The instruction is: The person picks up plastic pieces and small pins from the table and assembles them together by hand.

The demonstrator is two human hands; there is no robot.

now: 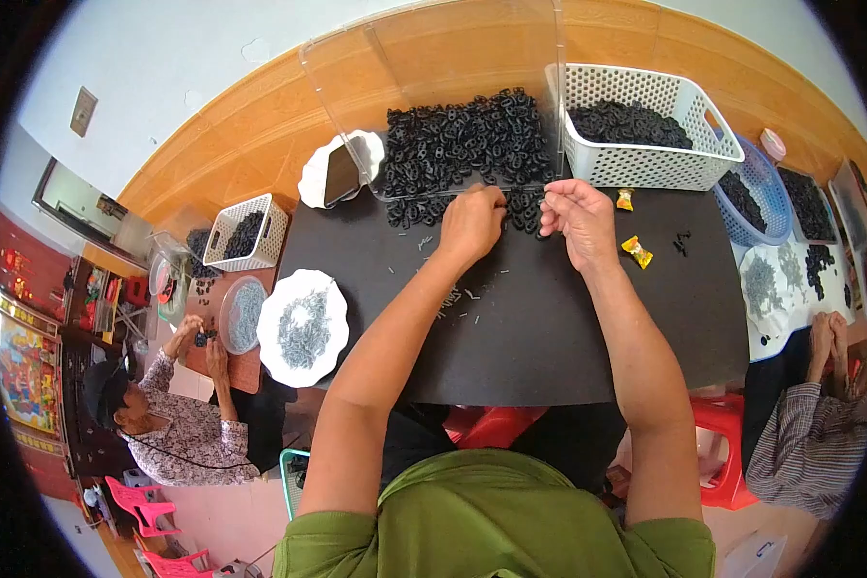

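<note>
1. Left hand [474, 226]: fingers bent down into the loose black parts [419, 211] at the front of the clear box [561, 96]. Fingertips hidden; cannot tell whether a part is grasped.
2. Right hand [582, 223]: raised just beside the left, palm partly turned up, thumb and forefinger brought together near the box's right front corner. Cannot tell whether anything tiny is pinched there.
3. Black parts: main heap inside the box, more lying along its front edge on the dark table [549, 337], under and between both hands.
4. Grey pins [450, 305]: scattered on the table near the left forearm; many more in the white dish [269, 337] at the table's left edge.
5. Phone [342, 176]: on a smaller dish [371, 147], left of the box.
6. White basket [645, 168]: right of the box, holding black pieces.
7. 2 yellow sweets [637, 252]: right of the right hand; a few black bits [682, 243] beyond.
8. 2 co-workers: 1 left [193, 438], 1 right [804, 438], each seated at another table.
</note>
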